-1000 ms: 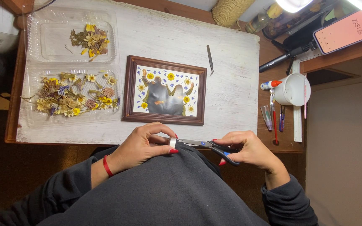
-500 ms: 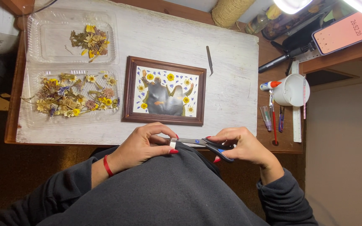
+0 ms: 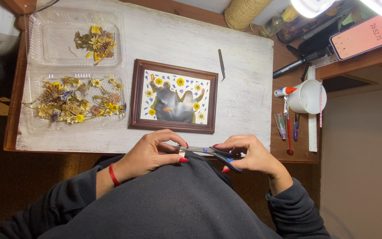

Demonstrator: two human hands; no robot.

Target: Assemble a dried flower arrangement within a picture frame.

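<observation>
My left hand point(image 3: 153, 152), with a red band on its wrist, pinches something small at the blade tips of a pair of scissors point(image 3: 206, 151); what it pinches is too small to tell. My right hand point(image 3: 253, 155) grips the scissors' black and blue handles. Both hands hover just off the near edge of the white board point(image 3: 244, 102), over my dark sweater. A brown wooden picture frame point(image 3: 173, 96) lies flat on the board just beyond my hands. It holds a dark picture ringed with pressed yellow and blue flowers.
Two clear plastic trays sit at the left: one point(image 3: 49, 40) with a few dried flowers, one point(image 3: 74, 99) full of them. Tweezers point(image 3: 221, 64) lie right of the frame. A white cup point(image 3: 308, 96), pens, a ruler point(image 3: 312, 124), a twine spool point(image 3: 244, 11) and a phone point(image 3: 365, 35) crowd the right.
My right hand has slid a little to the left with the scissors, closer to my left hand. My left hand has stayed in place.
</observation>
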